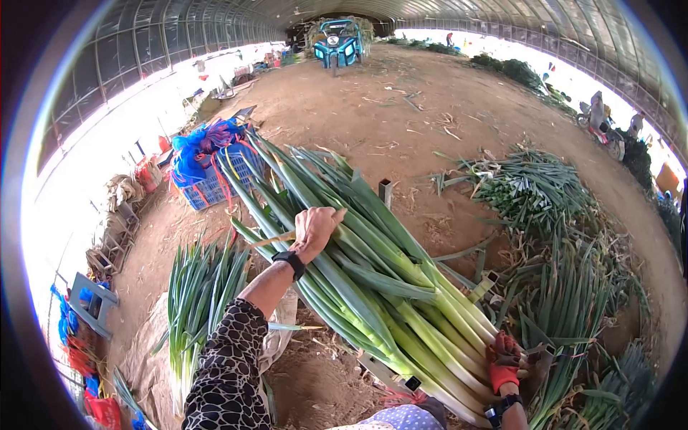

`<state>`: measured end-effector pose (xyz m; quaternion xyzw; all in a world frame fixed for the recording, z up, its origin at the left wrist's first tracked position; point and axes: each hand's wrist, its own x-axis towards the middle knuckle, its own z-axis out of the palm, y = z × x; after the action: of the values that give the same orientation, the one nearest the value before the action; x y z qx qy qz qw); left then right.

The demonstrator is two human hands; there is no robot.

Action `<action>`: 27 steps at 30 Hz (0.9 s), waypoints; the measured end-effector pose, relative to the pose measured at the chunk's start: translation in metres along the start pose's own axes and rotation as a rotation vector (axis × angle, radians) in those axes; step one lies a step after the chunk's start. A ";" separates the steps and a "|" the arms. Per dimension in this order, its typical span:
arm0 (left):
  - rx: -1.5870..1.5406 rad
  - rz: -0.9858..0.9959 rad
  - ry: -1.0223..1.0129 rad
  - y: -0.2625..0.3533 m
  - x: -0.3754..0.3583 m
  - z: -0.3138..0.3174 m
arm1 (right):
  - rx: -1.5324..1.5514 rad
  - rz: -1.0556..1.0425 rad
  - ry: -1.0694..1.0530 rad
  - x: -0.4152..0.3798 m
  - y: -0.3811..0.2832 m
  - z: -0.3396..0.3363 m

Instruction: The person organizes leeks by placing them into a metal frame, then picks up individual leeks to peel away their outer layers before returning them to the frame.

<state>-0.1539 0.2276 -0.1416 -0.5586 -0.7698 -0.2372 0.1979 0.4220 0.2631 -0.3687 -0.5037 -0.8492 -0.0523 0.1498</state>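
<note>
A large bundle of long green onions [387, 287] lies diagonally across the middle, leaves at the upper left and white ends at the lower right. My left hand [315, 231], bare with a black wristband, lies on top of the leaves with its fingers curled; a thin yellowish leaf shows beside it. My right hand [504, 362], in a red glove, is at the white ends, its fingers bent against them. Parts of a metal frame [385, 192] show beside and under the bundle.
A blue crate [215, 186] with blue and red ties stands upper left. More green onions [204, 301] lie on the left; heaps of onions [530, 186] cover the right. Further off are a blue three-wheeled vehicle [337, 49] and a grey stool [92, 304].
</note>
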 end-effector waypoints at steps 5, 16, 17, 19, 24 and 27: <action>-0.165 -0.622 0.238 -0.070 0.024 -0.003 | 0.013 0.063 -0.066 0.006 -0.010 -0.025; -0.125 0.530 0.542 0.115 0.140 -0.117 | 0.043 0.065 -0.038 0.006 -0.014 -0.016; 0.048 0.639 0.671 0.139 0.141 -0.096 | 0.057 0.068 -0.064 0.006 -0.011 -0.017; 0.138 0.798 0.622 0.151 0.134 -0.072 | 0.031 0.063 -0.043 0.005 -0.010 -0.014; 0.058 0.553 -0.660 0.129 0.063 -0.053 | 0.024 0.094 -0.042 0.004 -0.017 -0.020; 0.107 0.898 -0.084 0.068 0.018 0.001 | 0.059 0.094 -0.045 0.006 -0.016 -0.022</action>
<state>-0.0948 0.2597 -0.1225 -0.8352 -0.4700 -0.0648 0.2781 0.4094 0.2552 -0.3447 -0.5393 -0.8290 -0.0087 0.1479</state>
